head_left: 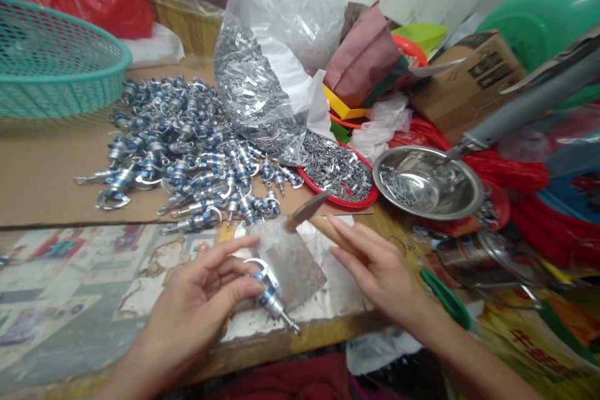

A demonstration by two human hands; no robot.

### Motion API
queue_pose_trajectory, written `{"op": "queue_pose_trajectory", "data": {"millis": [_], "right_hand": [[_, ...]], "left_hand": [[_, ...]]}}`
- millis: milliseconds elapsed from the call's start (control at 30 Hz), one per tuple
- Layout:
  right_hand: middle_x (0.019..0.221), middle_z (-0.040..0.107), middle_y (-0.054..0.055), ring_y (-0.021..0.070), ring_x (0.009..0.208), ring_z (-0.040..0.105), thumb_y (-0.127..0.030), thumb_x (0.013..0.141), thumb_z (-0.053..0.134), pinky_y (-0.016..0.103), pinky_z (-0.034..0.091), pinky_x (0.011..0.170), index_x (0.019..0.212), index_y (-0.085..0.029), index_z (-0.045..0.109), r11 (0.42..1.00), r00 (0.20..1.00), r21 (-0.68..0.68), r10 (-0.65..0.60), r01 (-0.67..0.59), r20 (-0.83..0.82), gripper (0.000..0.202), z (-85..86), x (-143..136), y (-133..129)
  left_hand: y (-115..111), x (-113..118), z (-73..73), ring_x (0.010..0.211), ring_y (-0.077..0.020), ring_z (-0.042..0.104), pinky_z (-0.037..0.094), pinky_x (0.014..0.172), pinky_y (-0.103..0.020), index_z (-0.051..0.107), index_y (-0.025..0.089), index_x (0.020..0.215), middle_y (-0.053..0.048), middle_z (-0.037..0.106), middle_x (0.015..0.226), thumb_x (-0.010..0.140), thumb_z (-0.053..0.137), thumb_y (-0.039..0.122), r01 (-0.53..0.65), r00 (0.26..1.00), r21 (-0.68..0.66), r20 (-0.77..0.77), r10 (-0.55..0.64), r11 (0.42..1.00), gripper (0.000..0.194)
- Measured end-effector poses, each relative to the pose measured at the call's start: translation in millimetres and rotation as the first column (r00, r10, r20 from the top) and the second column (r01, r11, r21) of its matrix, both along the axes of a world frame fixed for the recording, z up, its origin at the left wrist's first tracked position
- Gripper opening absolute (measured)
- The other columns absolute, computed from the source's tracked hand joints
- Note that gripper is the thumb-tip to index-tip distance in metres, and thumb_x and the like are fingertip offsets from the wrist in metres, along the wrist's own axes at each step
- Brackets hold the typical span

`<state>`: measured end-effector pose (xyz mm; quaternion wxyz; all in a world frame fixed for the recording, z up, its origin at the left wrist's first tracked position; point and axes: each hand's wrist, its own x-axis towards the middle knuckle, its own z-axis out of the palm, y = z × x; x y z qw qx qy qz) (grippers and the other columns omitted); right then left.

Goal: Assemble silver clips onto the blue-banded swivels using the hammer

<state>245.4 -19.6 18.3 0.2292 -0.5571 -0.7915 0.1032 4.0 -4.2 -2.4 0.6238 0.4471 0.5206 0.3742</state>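
Between the thumb and fingers of my left hand (206, 294) is a small silver-and-blue metal fitting (270, 297) with a curved hook at its top and a thin rod at its lower end. It is tilted over the near part of a flat metal plate (300, 269). My right hand (375, 262) grips the wooden handle of a hammer (307, 211), whose dark head hangs above the plate's far edge, apart from the fitting. A large pile of similar fittings (187, 144) lies beyond my left hand on cardboard.
Behind the plate, a red dish (370, 200) holds small metal strips, beside a clear bag (253, 87) of similar pieces. A steel bowl (471, 206) with pins stands at right. A turquoise basket (60, 90) is at far left, and a cardboard box (450, 87) leans at back right.
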Motion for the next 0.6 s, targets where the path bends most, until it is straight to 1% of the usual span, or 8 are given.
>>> {"op": "queue_pose_trajectory", "data": {"millis": [67,133,200,233,333,467,533,600], "right_hand": [[0.108,0.068,0.008,0.0206,0.093,0.065,-0.024,0.088,0.052,0.034,0.054,0.076,0.126,-0.022,0.056,0.999,0.999,-0.022,-0.044,0.043,-0.033,0.038,-13.3,9,19],[0.1,0.071,0.006,0.0192,0.085,0.067,-0.027,0.088,0.054,0.031,0.054,0.071,0.115,-0.023,0.064,0.998,0.999,-0.051,-0.035,0.035,-0.01,0.029,-22.9,18,37],[0.091,0.072,0.006,0.0179,0.079,0.066,-0.027,0.09,0.05,0.03,0.053,0.07,0.103,-0.021,0.07,0.997,0.997,-0.016,-0.077,0.077,0.015,0.024,-26.5,26,54],[0.091,0.071,0.007,0.0185,0.081,0.065,-0.025,0.092,0.048,0.031,0.051,0.073,0.102,-0.02,0.071,0.992,0.992,0.019,-0.125,0.125,0.027,0.026,-26.4,31,64],[0.099,0.068,0.011,0.0227,0.093,0.062,-0.02,0.089,0.05,0.037,0.047,0.084,0.105,-0.017,0.069,0.961,0.961,0.093,-0.266,0.259,0.074,0.025,-24.3,47,100],[0.089,0.07,0.007,0.0198,0.087,0.064,-0.016,0.079,0.064,0.033,0.047,0.082,0.088,-0.017,0.072,0.956,0.941,0.055,-0.292,0.287,0.17,0.012,-26.9,58,136],[0.083,0.07,0.005,0.0189,0.083,0.064,-0.017,0.08,0.063,0.033,0.047,0.08,0.08,-0.017,0.072,0.954,0.934,0.062,-0.3,0.294,0.193,0.009,-27.8,59,141],[0.082,0.07,0.007,0.0211,0.082,0.064,-0.017,0.082,0.06,0.034,0.046,0.077,0.076,-0.017,0.072,0.946,0.927,0.093,-0.324,0.312,0.189,0.013,-25.1,59,140]], "left_hand": [[0,-1,0.6,0.068,-0.0206,0.068,0.055,0.068,-0.03,0.076,0.022,0.074,-0.003,0.077,0.071,0.061,0.073,0.033,0.009,0.986,0.055,-0.167,0.0,0.998,0.017],[-1,-2,-1.3,0.074,-0.0232,0.069,0.054,0.072,-0.032,0.076,0.025,0.061,-0.005,0.077,0.075,0.06,0.072,0.036,-0.006,0.969,0.148,-0.242,0.042,0.989,0.012],[-2,-3,-5.2,0.083,-0.0235,0.068,0.053,0.076,-0.03,0.077,0.027,0.06,-0.004,0.075,0.083,0.06,0.072,0.033,-0.019,0.965,0.288,-0.246,0.093,0.957,0.007],[-2,-3,-7.5,0.087,-0.0224,0.067,0.052,0.078,-0.028,0.076,0.028,0.06,-0.004,0.073,0.087,0.061,0.072,0.031,-0.005,0.962,0.368,-0.253,0.106,0.93,0.005],[-5,-5,-12.3,0.083,-0.0153,0.066,0.049,0.077,-0.02,0.076,0.031,0.069,0.001,0.068,0.085,0.066,0.073,0.026,0.095,0.943,0.543,-0.319,0.1,0.835,0.006],[-6,-6,-10.7,0.068,-0.0088,0.066,0.047,0.066,-0.012,0.075,0.033,0.076,0.007,0.069,0.075,0.069,0.074,0.023,0.173,0.934,0.628,-0.349,0.075,0.759,0.012],[-6,-7,-7.9,0.066,-0.0077,0.067,0.047,0.064,-0.01,0.074,0.033,0.08,0.008,0.071,0.074,0.07,0.073,0.02,0.201,0.931,0.651,-0.359,0.063,0.732,0.016],[-5,-8,-5.5,0.066,-0.0072,0.067,0.048,0.063,-0.009,0.074,0.034,0.083,0.008,0.071,0.075,0.071,0.072,0.017,0.235,0.927,0.672,-0.372,0.045,0.702,0.021]]}}
